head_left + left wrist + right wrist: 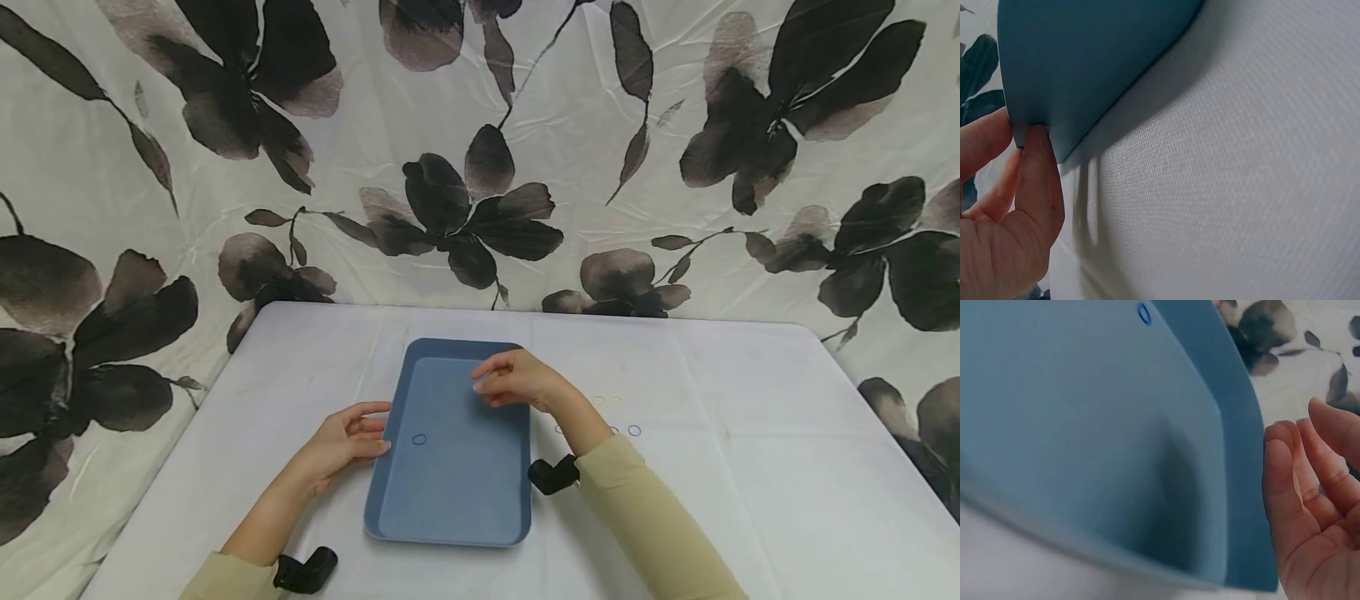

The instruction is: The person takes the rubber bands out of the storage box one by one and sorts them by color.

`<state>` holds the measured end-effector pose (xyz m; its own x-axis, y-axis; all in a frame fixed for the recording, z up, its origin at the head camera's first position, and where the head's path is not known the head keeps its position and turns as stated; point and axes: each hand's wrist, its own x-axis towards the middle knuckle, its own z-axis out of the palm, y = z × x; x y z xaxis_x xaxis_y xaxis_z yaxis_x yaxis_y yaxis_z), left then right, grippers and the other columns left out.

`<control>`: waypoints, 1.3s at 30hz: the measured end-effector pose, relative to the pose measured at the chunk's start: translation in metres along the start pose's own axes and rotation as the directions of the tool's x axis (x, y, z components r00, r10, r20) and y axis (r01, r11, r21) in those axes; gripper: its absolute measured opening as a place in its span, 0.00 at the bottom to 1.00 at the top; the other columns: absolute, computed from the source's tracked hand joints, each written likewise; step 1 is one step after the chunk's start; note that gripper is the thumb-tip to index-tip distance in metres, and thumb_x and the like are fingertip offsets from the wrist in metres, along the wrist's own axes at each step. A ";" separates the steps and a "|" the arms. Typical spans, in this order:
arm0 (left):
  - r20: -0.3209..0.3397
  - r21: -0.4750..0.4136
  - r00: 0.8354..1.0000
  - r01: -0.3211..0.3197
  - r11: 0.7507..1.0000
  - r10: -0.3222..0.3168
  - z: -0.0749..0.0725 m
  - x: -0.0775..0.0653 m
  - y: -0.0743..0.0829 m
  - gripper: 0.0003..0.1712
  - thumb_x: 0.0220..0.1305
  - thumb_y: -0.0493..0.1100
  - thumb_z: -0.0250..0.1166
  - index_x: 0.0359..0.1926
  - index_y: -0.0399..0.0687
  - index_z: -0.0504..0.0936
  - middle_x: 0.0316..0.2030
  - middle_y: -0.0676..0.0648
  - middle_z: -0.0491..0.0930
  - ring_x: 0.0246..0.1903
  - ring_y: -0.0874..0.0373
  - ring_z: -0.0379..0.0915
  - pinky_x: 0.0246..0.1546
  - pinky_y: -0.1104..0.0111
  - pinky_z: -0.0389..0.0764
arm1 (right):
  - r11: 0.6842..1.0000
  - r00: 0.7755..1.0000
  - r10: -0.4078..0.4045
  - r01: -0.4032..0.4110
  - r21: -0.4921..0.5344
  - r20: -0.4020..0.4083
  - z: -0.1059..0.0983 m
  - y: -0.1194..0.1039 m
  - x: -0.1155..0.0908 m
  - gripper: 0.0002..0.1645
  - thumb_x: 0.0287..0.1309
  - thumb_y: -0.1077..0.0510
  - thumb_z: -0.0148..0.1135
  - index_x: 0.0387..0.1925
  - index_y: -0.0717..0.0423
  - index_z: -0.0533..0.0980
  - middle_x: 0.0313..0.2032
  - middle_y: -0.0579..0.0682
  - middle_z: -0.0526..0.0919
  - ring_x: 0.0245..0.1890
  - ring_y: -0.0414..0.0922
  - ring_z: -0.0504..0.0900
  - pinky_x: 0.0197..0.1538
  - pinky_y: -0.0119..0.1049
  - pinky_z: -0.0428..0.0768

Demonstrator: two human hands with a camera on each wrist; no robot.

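Note:
A blue rectangular tray [450, 500] lies on the white table. My left hand [347, 442] is at its left edge; in the left wrist view the thumb and fingers of the left hand [1016, 212] pinch the tray's rim [1029, 119]. Inside the tray, left of centre, lies a small dark-blue ring [419, 434], bright blue in the right wrist view. Over the upper right of the tray hovers my right hand [521, 382], fingers loosely bent and apart from the thumb. Nothing shows between them in the right wrist view.
Right of the tray, two thin yellow rings [616, 396] lie on the white tablecloth [720, 500]. Nearer are several dark rings [634, 425], partly hidden by the right forearm. A floral cloth [450, 108] hangs behind the table. Each wrist wears a black camera [553, 475].

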<state>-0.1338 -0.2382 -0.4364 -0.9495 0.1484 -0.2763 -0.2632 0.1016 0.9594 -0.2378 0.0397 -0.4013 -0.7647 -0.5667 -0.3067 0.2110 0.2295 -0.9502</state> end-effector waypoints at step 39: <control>0.021 -0.031 1.000 -0.006 0.999 0.007 -0.002 0.001 0.000 0.39 0.53 0.27 0.64 0.65 0.29 0.58 0.49 0.33 0.72 0.42 0.58 0.75 0.39 0.71 0.79 | 0.982 0.991 -0.127 0.118 -0.146 -0.053 0.080 0.034 0.025 0.13 0.41 0.73 0.69 0.34 0.71 0.80 0.21 0.55 0.82 0.16 0.37 0.73 0.23 0.29 0.74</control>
<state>-0.1352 -0.2398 -0.4365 -0.9475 0.1701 -0.2708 -0.2625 0.0697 0.9624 -0.2009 -0.0303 -0.4454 -0.8162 -0.5489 -0.1801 0.0279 0.2740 -0.9613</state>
